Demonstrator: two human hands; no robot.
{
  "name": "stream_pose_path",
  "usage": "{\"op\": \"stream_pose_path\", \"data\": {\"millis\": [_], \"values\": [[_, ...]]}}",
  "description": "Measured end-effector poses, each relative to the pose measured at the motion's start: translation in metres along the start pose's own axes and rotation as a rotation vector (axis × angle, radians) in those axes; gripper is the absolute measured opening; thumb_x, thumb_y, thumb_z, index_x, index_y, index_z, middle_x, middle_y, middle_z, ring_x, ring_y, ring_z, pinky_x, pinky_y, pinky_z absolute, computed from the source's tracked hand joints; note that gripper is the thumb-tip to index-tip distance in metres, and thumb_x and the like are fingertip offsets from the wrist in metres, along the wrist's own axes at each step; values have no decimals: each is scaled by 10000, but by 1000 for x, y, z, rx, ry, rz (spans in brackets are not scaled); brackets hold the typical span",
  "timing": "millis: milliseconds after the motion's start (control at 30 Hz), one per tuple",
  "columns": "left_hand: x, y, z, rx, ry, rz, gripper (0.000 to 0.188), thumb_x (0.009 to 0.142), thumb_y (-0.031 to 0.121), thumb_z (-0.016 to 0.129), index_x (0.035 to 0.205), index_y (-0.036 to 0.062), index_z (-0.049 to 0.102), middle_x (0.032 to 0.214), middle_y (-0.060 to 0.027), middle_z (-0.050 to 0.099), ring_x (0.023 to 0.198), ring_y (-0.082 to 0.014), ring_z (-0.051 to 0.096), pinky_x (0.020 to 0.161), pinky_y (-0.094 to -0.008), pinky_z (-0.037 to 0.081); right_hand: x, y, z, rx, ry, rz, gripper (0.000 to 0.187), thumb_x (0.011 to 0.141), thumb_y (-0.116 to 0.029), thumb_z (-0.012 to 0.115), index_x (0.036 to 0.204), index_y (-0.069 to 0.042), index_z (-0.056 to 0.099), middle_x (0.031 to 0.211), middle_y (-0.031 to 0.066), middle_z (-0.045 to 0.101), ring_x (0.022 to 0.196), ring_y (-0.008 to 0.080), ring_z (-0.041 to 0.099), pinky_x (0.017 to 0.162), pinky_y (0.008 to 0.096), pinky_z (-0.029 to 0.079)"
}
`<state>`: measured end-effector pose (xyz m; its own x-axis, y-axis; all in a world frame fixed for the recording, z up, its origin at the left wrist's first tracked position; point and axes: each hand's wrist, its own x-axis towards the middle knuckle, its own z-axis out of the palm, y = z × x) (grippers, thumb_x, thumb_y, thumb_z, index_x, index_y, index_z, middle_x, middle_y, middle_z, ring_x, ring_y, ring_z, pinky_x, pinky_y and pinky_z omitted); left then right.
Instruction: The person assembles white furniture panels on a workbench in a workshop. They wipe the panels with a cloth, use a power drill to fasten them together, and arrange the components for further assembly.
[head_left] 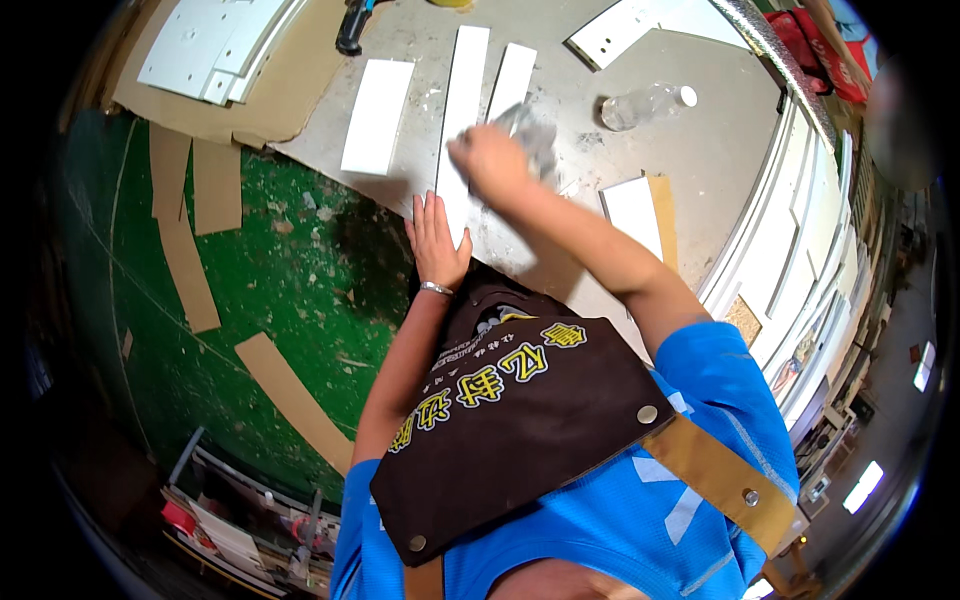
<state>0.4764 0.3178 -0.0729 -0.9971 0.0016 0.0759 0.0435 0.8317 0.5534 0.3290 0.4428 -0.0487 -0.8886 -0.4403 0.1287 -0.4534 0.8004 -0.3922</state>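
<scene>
Left hand [440, 250] flat, fingers spread at white strip's [464, 100] near end, right hand [492, 165] curled over it, grip blurred

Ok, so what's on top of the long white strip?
The left hand overlaps its near end, and the blurred right hand covers part farther up. Beyond them the strip shows plain white; whatever lies beneath the hands is hidden.

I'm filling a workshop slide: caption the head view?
Left hand at the near end of a long board, right hand blurred over it.
</scene>
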Motion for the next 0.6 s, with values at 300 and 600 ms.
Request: {"op": "stream_pose_path", "data": {"millis": [300,600], "values": [[4,0,-11,-95,178,58,692,728,103,655,1349,-52,392,1274,-198,485,1217,-368,416,1022,-485,326,-82,-11,-83,349,-590,-95,242,755,-97,633,966,-172,724,884,93,604,888,270,597,750,386,491],[-2,-29,-67,-1938,-280,-691,460,993,300,353,1394,77,387,1274,-140,551,1083,-214,583,851,-327,493,-84,-18,-106,629,-201,245,235,811,-158,677,1043,-144,708,890,52,619,868,241,584,761,322,476]]}}
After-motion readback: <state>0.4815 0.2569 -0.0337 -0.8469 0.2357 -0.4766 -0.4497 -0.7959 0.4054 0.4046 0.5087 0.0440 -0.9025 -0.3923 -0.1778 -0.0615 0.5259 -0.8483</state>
